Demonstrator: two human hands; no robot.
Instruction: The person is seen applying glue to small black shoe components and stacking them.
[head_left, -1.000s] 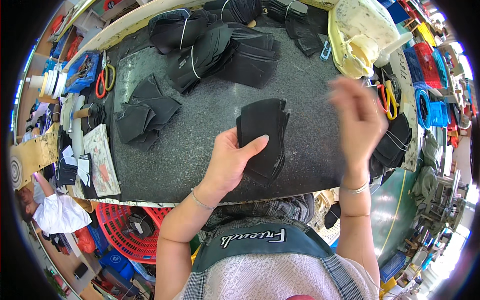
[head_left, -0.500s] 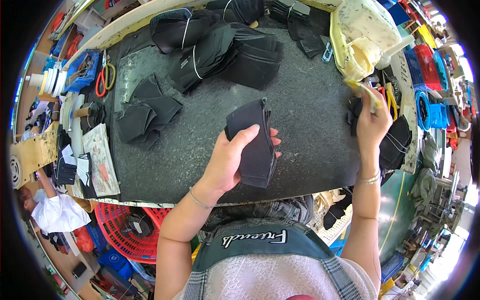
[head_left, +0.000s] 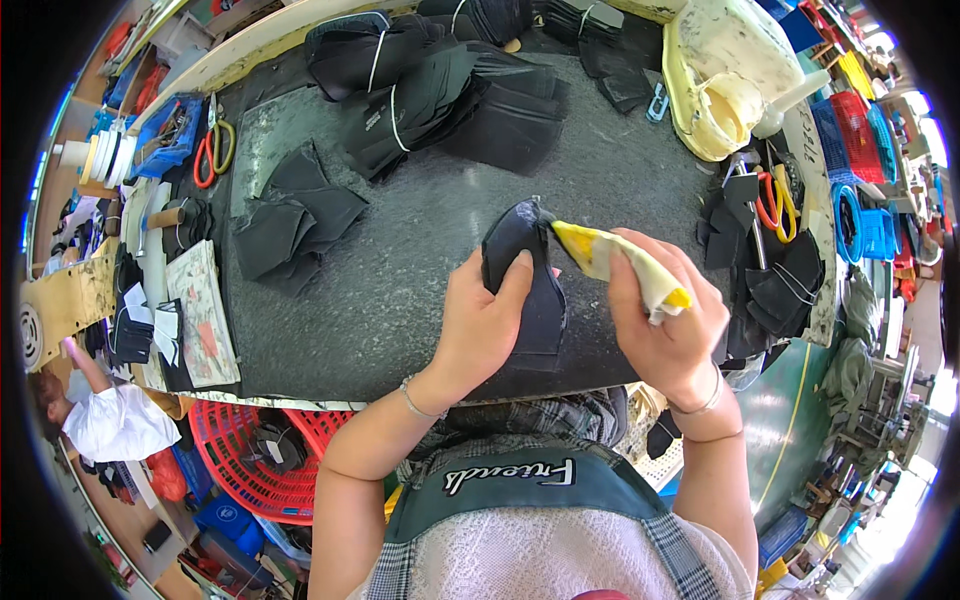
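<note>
My left hand [head_left: 484, 318] grips a small stack of black fabric pieces [head_left: 540, 305], thumb on top and fingers beneath, above the near middle of the worktable [head_left: 400, 330]. A whitish wet-looking patch shows at the stack's far tip. My right hand [head_left: 672, 315] is closed round a glue brush [head_left: 612, 262] with a yellow handle wrapped in something white. Its dark bristles meet the stack's far right edge. At the far right stands a glue-crusted pot [head_left: 727, 112] in a cream-coloured tray [head_left: 690, 135].
Banded bundles of black pieces [head_left: 420, 100] lie at the back, and a loose pile [head_left: 295, 225] at the left. Scissors rest left [head_left: 213, 150] and right [head_left: 778, 203]. A red basket [head_left: 235, 480] stands below the front edge; a person in white [head_left: 120, 425] is at far left.
My right hand has brought the brush from beside the glue pot to the stack. My left hand has shifted slightly right with the black pieces, which now tilt differently.
</note>
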